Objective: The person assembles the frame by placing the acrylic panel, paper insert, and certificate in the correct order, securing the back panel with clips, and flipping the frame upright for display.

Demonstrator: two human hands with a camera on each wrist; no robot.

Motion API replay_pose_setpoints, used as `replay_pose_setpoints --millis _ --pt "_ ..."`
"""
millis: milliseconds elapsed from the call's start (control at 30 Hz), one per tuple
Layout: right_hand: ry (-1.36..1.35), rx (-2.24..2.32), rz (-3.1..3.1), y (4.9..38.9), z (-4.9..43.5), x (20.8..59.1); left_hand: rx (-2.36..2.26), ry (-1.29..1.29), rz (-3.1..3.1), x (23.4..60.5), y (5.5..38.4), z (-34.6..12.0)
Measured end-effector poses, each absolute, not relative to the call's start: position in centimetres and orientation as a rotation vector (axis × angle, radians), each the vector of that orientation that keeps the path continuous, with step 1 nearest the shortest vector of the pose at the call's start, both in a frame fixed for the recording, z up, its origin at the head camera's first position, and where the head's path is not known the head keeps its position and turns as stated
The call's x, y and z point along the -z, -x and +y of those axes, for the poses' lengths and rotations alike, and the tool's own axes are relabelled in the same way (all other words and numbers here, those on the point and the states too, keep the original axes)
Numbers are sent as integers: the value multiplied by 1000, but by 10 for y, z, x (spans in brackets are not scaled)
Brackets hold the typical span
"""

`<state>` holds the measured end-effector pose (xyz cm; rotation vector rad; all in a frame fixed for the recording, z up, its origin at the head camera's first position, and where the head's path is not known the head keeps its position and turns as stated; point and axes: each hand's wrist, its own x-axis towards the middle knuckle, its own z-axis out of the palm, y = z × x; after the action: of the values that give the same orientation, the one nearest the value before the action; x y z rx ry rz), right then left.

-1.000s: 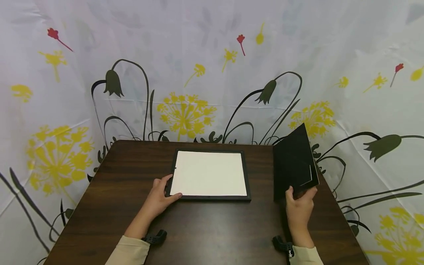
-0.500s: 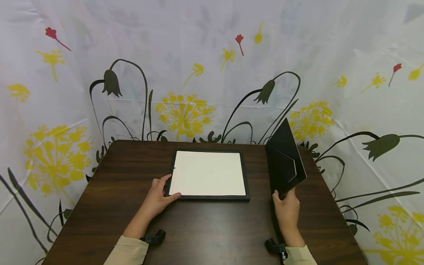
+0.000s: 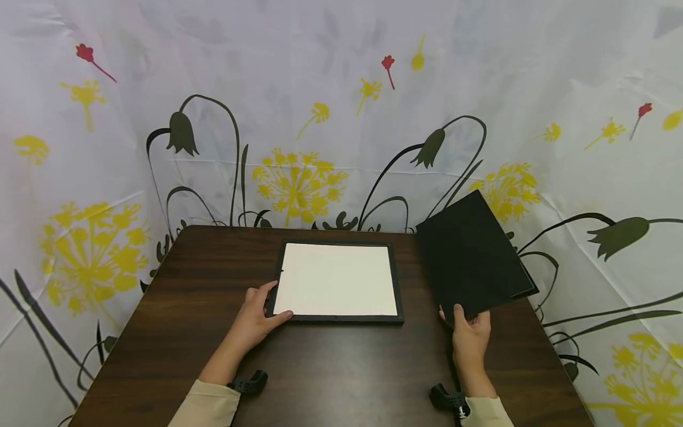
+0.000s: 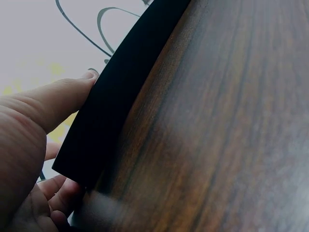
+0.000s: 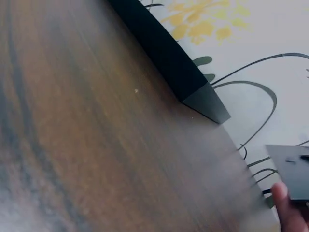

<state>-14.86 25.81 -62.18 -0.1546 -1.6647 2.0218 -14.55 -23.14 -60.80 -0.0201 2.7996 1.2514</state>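
Observation:
A black picture frame (image 3: 347,319) lies on the table with a white sheet (image 3: 338,280) filling its inside. My left hand (image 3: 261,314) grips its near left corner; in the left wrist view the thumb (image 4: 65,99) lies on top of the frame's side (image 4: 123,82), and the other fingers curl at the corner. To the right, my right hand (image 3: 471,341) pinches the lower edge of a black backing board (image 3: 475,255), held tilted up above the table. Only a corner of the backing board (image 5: 292,169) and one finger show in the right wrist view.
The dark wooden table (image 3: 341,379) runs up to a white curtain (image 3: 341,89) printed with flowers. A black band with a camera (image 3: 251,382) sits on the left wrist, and a similar one (image 3: 448,398) on the right.
The backing board swung left, then turned so its broad black face shows; the folding stand on it, visible half a second ago, is out of sight. The left hand and frame stayed put.

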Motion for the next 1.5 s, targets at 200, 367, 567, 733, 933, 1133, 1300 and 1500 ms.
replay_pose_setpoints --millis 200,367,567,733,933,1133,1300,1500 --pt "74 -1981 -1600 147 258 618 -1263 5 2802 608 147 -232" --pt "-57 -2093 -1479 148 259 617 -1260 4 2801 609 146 -232" --pt "-68 -2303 -1402 148 261 618 -1256 15 2799 608 146 -232" --pt "139 -2324 -1448 150 265 617 -1259 12 2800 606 145 -231" --pt "272 -2356 -1437 152 266 617 -1258 8 2799 607 144 -232" --pt "294 -2328 -1440 154 270 620 -1268 -3 2804 608 145 -233" --pt "311 -2329 -1509 153 271 621 -1278 -9 2803 608 145 -232" --pt "325 -2330 -1590 154 271 621 -1274 -3 2797 608 145 -232"
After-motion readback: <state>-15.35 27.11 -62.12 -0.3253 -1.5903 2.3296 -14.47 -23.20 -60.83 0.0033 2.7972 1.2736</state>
